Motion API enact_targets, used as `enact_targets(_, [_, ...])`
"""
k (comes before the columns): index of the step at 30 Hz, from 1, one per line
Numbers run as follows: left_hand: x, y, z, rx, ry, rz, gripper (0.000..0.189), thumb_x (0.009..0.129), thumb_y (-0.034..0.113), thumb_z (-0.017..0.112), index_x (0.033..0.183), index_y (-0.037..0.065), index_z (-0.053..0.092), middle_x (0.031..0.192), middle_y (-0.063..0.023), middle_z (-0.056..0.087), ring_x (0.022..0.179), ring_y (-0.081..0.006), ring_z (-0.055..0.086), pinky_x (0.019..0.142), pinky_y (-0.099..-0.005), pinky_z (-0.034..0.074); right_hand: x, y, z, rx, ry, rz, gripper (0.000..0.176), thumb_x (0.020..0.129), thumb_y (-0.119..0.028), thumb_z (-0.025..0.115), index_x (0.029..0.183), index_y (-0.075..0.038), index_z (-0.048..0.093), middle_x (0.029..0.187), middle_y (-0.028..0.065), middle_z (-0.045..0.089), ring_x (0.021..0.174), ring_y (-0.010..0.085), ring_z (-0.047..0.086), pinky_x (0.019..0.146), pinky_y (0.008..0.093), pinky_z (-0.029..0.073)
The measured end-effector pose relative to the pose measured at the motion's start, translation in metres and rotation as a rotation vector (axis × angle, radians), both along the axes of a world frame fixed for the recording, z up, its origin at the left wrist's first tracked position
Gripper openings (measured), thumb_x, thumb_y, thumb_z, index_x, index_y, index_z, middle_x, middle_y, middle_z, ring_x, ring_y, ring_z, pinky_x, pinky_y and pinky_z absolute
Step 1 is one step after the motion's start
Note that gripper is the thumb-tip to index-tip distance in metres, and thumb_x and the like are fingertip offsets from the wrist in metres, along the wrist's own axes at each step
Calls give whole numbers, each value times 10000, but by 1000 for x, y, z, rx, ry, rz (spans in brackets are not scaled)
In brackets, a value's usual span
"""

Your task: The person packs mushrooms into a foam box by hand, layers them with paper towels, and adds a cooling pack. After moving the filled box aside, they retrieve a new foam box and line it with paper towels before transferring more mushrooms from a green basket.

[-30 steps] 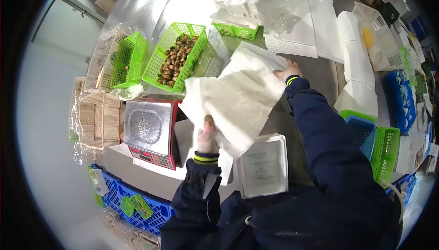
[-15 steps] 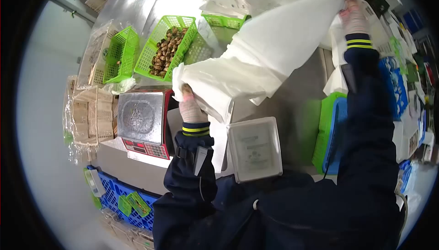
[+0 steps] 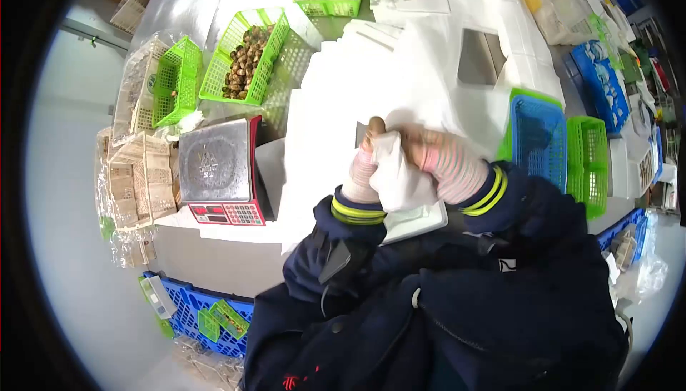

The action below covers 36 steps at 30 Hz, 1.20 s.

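Observation:
My left hand (image 3: 363, 168), in a pink-and-white striped glove with bare fingertips, pinches a bunched white sheet (image 3: 397, 180). Right beside it, my right hand (image 3: 444, 166) is closed on the same sheet, its fingers slightly blurred. The sheet looks thin and soft, and its crumpled end hangs between my wrists. Below, partly hidden by the sheet and my sleeves, a white plastic tray (image 3: 417, 223) lies close to my body. More white sheets (image 3: 321, 116) cover the table in front of my hands.
To the left are a red scale (image 3: 218, 169) and a green basket (image 3: 246, 55) of brown, mushroom-like pieces. A second green basket (image 3: 177, 80) stands beyond. At right sit a blue basket (image 3: 537, 144), a green one (image 3: 587, 162) and a white roll (image 3: 522, 41).
My right hand has come from the far upper right to beside my left hand. The stretched sheet is now bunched between both hands, over the tray.

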<state>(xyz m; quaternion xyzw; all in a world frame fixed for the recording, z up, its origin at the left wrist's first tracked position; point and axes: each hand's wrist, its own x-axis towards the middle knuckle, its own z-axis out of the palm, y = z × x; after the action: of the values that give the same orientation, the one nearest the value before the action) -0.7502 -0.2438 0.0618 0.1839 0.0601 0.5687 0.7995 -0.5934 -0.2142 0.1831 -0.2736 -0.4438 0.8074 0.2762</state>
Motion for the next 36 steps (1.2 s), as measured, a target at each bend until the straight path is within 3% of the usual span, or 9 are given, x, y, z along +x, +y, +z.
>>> enact_targets(6, [-10, -121, 26, -525, 280, 283, 505, 868, 311, 641, 1215, -19, 479, 1111, -122, 603, 1031, -239, 599, 925, -356, 487, 50, -46, -7, 565, -505, -364, 832, 579, -141, 861, 1292, -48, 442, 1200, 96, 526, 1145, 275, 504, 966, 345, 420])
enact_targets(9, [30, -143, 13, -382, 189, 43, 653, 791, 409, 713, 1239, 1, 469, 1123, -65, 572, 1002, -164, 569, 858, -295, 481, 46, -66, -62, 383, -466, 339, 721, 554, -142, 871, 1188, -49, 541, 1161, 93, 563, 1133, 245, 512, 949, 352, 427])
enact_targets(16, [-2, -142, 42, -293, 1247, 406, 785, 740, 217, 743, 1369, 15, 319, 1344, -199, 391, 1213, -298, 443, 982, -399, 407, 63, -29, -88, -347, -142, -3, 292, 833, -146, 669, 1089, -12, 624, 986, 67, 665, 925, 151, 623, 824, 300, 503])
enact_targets(19, [28, -107, 54, 324, 1778, 515, 958, 598, 137, 811, 1390, 31, 283, 1420, -285, 245, 1313, -424, 296, 1025, -433, 366, 26, -4, -126, -40, -286, 44, 271, 863, -149, 643, 1097, -17, 614, 976, 48, 654, 858, 130, 603, 776, 274, 490])
enact_targets(22, [26, -66, 15, 19, 1894, 399, 592, 681, 45, 674, 1235, 160, 500, 1210, -133, 521, 1048, -365, 539, 842, -420, 475, 1, 8, -155, -157, -150, -126, 242, 839, -105, 639, 1065, -20, 614, 963, 38, 651, 852, 123, 593, 766, 276, 487])
enact_targets(26, [-2, -39, -26, 458, 2104, 728, 320, 763, 31, 509, 1048, 126, 621, 1115, -109, 593, 1014, -315, 566, 838, -388, 476, 8, 5, -141, 1075, -1182, -57, 230, 814, -192, 633, 1011, -75, 616, 956, 121, 616, 870, 302, 630, 764, 366, 514])
enact_targets(30, [14, -51, 4, 366, 2281, 845, 400, 720, -8, 529, 1110, 70, 574, 1228, -179, 508, 1138, -365, 488, 946, -429, 419, -3, 9, -170, 1487, -1362, 46, 172, 834, -235, 558, 883, -77, 607, 902, 91, 598, 849, 238, 624, 700, 369, 522])
enact_targets(34, [54, -63, -22, 100, 2077, 131, 534, 694, 11, 575, 1215, 62, 469, 1213, -199, 496, 1114, -376, 485, 955, -433, 414, -7, 11, -164, 1587, -1468, 345, 177, 854, -233, 523, 817, -87, 615, 825, 70, 601, 827, 214, 606, 701, 362, 483])
enact_targets(36, [51, -45, -49, 257, 2259, 452, 587, 659, 50, 650, 1203, 29, 431, 1215, -207, 482, 1132, -370, 468, 934, -441, 425, 2, 11, -180, 1562, -1370, 211, 135, 808, -218, 570, 843, -100, 624, 858, 51, 600, 868, 214, 585, 747, 356, 461])
